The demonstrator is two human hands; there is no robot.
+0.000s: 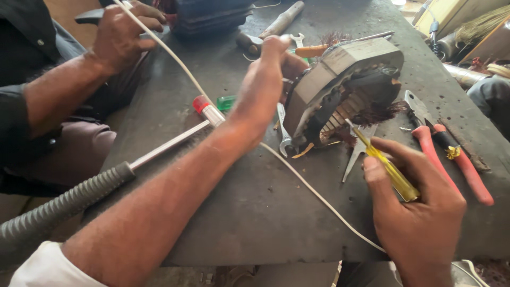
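Note:
My left hand grips the rim of a grey motor stator and holds it tilted on edge on the dark workbench. Its dark copper windings face right. My right hand holds a yellow-handled screwdriver, whose tip reaches into the stator's slots.
Another person's hand at top left holds a white cable that runs across the bench. Red-handled pliers, a spanner, a hammer, a red-capped tool with a grey ribbed grip and a green-handled tool lie around the stator.

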